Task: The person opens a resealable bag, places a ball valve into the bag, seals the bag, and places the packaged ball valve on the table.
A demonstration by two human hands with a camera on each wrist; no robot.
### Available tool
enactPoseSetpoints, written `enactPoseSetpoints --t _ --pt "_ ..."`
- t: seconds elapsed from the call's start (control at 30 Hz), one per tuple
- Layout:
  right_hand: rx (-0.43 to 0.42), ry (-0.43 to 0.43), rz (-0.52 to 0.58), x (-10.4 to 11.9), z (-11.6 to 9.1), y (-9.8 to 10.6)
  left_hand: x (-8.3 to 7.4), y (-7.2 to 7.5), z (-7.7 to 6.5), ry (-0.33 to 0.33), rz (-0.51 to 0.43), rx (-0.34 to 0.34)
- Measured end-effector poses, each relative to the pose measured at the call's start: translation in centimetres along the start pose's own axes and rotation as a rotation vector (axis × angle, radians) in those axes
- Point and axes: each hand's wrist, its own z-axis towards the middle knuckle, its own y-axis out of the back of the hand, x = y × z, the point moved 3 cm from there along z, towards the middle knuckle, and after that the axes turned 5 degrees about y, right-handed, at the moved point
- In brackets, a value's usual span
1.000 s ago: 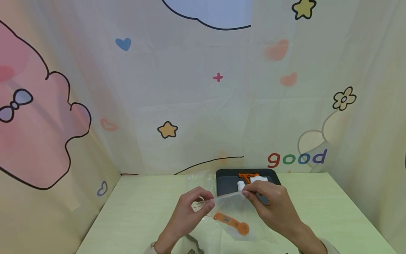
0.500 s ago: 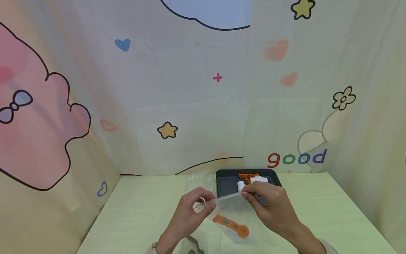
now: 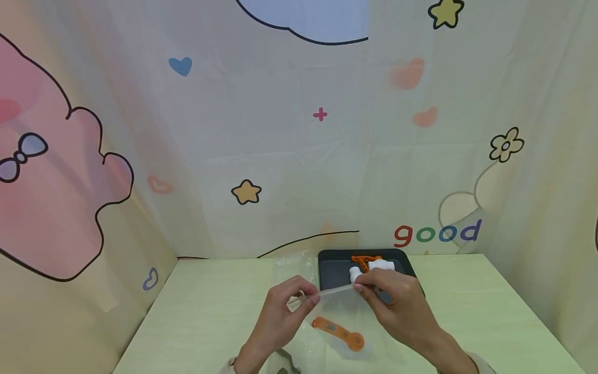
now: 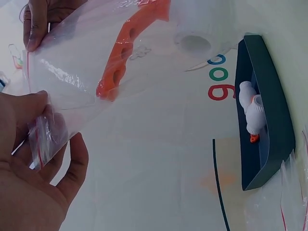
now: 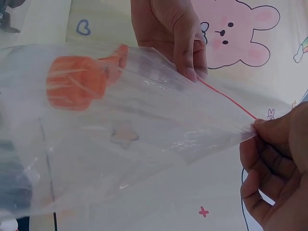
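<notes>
A clear zip bag (image 3: 343, 307) hangs between both hands, stretched along its top edge. Inside lies a long orange part (image 3: 338, 332) with a rounded end and holes along its length. My left hand (image 3: 285, 311) pinches the top edge between thumb and fingers. At the other end of that edge, my right hand (image 3: 402, 306) holds the corner with thumb and index finger. A red zip line (image 5: 226, 98) runs between the two grips in the right wrist view. In the left wrist view, the bag's corner (image 4: 43, 144) passes under the left thumb.
Behind the right hand stands a dark tray (image 3: 334, 267) with white ribbed fittings (image 3: 381, 265) and an orange piece (image 3: 362, 259). Clear plastic bags (image 3: 294, 265) lie left of it on the pale table (image 3: 201, 301). A grey bent object (image 3: 286, 357) is near the front edge.
The left hand has shifted slightly right along the bag's edge, and the right hand slightly left. The bag with the orange part has moved a little left and down.
</notes>
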Motion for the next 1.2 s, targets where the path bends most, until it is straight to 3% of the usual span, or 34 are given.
enactPoseSetpoints --t 0.17,0.33,0.47,0.57,0.8,1.2 --pt "-0.011 0.016 -0.007 -0.2 -0.1 0.0 0.1 0.1 -0.2 0.041 -0.003 0.02" --pt "-0.009 0.019 -0.007 -0.2 0.1 0.4 0.7 0.5 -0.5 0.131 0.009 0.045" --pt "0.02 -0.027 -0.013 -0.2 0.3 0.7 1.2 0.9 -0.6 0.186 0.005 0.049" --pt "0.04 -0.07 -0.016 -0.3 0.1 0.8 1.2 1.0 -0.7 0.165 -0.006 0.044" --pt "0.042 -0.09 0.001 -0.4 -0.1 0.7 1.0 1.0 -0.7 0.033 0.016 0.005" --pt "0.008 -0.051 -0.012 -0.5 0.3 1.5 1.7 1.4 -1.1 0.16 -0.001 0.067"
